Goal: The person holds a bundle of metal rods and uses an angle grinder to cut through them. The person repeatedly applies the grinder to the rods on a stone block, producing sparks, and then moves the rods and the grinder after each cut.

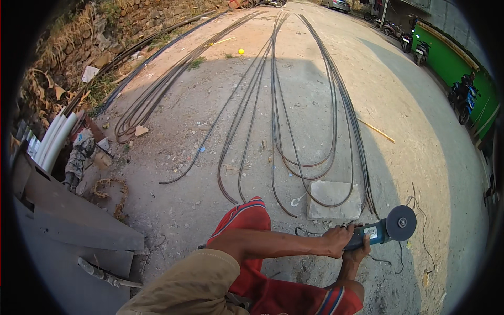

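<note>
My left hand (pixel 336 240) reaches across from the lower left and grips the rear of a teal angle grinder (pixel 368 233) with a dark cutting disc (pixel 401 223). My right hand (pixel 357 253) holds the grinder from beneath, just right of my left one. The tool is held in the air above the concrete ground, to the right of my red-clothed legs (pixel 239 212). A dark cord (pixel 388 262) trails below it. Just beyond the grinder, a pale concrete block (pixel 333 210) lies under long bent steel rods (pixel 328 173), which stretch in loops away up the yard.
A bundle of rods (pixel 152 107) lies left, with white pipes (pixel 52 140) and bent metal sheet (pixel 79 231) nearer. A rubble bank (pixel 79 47) borders the left. A yellow ball (pixel 241 51) and wooden stick (pixel 375 130) lie on the ground. Motorcycles (pixel 462 100) stand by a green wall (pixel 443 58).
</note>
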`<control>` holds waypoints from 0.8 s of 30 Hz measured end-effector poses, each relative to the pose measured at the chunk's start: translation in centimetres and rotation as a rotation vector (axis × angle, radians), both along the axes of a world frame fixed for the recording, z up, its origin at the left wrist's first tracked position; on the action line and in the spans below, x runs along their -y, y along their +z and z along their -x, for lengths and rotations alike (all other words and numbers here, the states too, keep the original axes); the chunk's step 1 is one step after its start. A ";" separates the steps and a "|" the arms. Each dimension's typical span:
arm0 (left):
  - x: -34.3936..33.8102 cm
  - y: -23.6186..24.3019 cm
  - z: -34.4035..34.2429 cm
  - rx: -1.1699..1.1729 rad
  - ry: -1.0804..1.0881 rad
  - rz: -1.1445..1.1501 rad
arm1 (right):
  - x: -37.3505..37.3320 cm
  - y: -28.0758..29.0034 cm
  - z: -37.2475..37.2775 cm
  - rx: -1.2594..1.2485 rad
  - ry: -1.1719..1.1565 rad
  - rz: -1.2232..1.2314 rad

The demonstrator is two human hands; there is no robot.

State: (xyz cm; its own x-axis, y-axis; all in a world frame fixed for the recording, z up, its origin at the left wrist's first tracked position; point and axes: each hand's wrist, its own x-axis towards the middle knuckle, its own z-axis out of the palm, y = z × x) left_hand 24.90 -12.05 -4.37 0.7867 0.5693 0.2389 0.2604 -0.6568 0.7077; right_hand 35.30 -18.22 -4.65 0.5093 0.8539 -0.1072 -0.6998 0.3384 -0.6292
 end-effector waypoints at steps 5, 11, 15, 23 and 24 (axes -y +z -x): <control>0.1 -1.4 0.9 0.052 0.033 -0.032 | -0.7 -0.6 -1.0 0.145 0.045 0.153; -3.9 3.7 6.0 -0.437 -0.330 0.038 | 0.5 -0.9 -2.1 0.350 -0.028 0.314; -9.8 6.6 14.8 -0.681 -0.348 -0.047 | 4.7 -4.7 -4.8 0.435 -0.180 0.651; -17.0 11.3 25.4 -0.651 0.209 0.087 | 7.8 -3.9 -3.2 0.520 -0.221 0.906; -16.9 10.8 26.0 -0.654 0.206 0.097 | 7.6 -4.1 -2.7 0.509 -0.214 0.912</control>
State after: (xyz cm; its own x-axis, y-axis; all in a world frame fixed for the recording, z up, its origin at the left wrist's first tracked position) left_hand -1.11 4.87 6.45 0.6252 0.7173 -0.3075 0.7664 -0.4897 0.4158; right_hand 37.98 -25.80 -8.73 0.8042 0.4457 -0.3932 -0.2650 -0.3233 -0.9084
